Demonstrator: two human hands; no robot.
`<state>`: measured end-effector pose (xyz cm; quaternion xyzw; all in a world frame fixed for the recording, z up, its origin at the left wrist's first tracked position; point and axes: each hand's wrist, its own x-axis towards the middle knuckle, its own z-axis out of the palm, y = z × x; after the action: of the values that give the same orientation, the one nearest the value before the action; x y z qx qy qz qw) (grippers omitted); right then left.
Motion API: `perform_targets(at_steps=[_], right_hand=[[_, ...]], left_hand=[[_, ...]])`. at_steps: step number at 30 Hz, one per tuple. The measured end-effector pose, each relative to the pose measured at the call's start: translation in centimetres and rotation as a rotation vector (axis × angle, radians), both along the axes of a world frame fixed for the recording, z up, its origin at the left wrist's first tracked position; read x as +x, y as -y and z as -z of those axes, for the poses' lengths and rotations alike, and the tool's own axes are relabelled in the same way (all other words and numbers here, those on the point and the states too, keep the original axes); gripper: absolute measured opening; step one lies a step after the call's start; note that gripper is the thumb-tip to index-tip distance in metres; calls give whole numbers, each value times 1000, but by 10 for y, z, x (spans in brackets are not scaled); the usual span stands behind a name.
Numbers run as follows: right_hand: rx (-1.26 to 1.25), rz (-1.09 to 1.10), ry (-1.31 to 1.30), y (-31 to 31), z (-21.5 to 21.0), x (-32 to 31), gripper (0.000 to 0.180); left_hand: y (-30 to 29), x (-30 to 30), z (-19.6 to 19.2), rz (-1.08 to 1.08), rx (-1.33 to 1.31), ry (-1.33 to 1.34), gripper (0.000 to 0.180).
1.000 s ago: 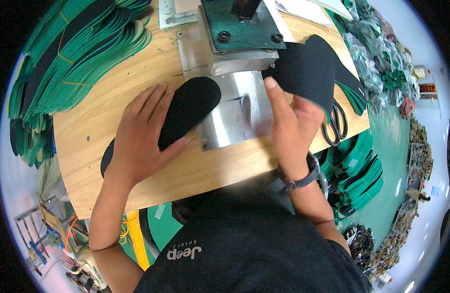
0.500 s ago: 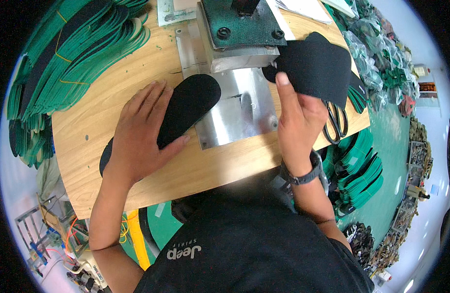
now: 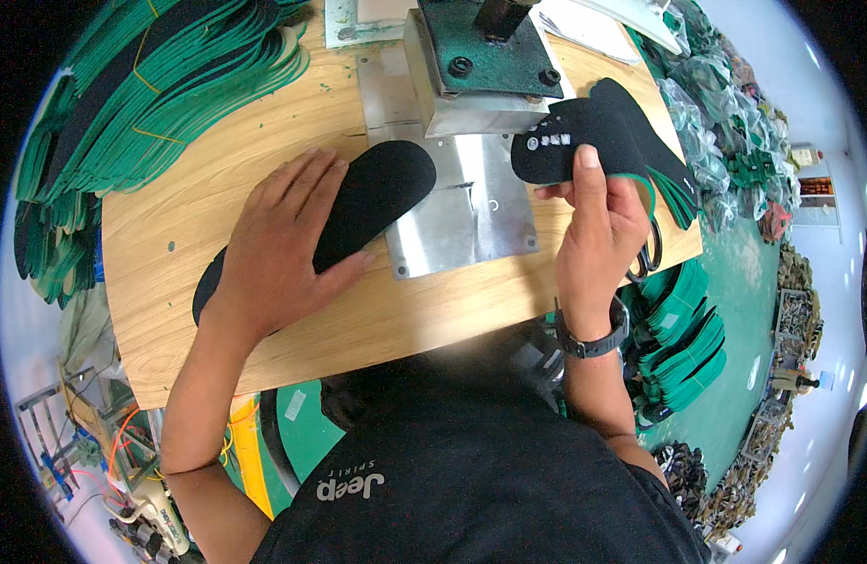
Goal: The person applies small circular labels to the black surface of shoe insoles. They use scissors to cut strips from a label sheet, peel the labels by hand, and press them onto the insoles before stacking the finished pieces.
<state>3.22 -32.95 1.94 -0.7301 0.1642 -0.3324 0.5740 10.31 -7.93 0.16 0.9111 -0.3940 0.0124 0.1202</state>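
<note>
Pinching insole point(image 3: 551, 155): right hand point(image 3: 600, 230). Left hand point(image 3: 275, 254) flat on second insole point(image 3: 391, 183). Bags point(image 3: 708, 167): green pieces point(image 3: 759, 153).

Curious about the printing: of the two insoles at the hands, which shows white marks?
The black insole in the right hand: white marks show near its rounded end. The other insole, under the left hand, shows only plain black.

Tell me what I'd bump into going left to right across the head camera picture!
Bundled green-and-black insoles, left hand flat on a black insole, shiny metal plate, right hand pinching another black insole, heap of plastic bags.
</note>
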Motion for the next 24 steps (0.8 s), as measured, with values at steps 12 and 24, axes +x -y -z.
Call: perform_targets(at_steps=[12, 24], right_hand=[[-126, -63, -30, -3, 8, 11, 12], [-418, -81, -128, 6, 7, 8, 22]], left_hand=[[0, 1, 2, -5, 8, -8, 79], [1, -1, 1, -16, 1, -4, 79]])
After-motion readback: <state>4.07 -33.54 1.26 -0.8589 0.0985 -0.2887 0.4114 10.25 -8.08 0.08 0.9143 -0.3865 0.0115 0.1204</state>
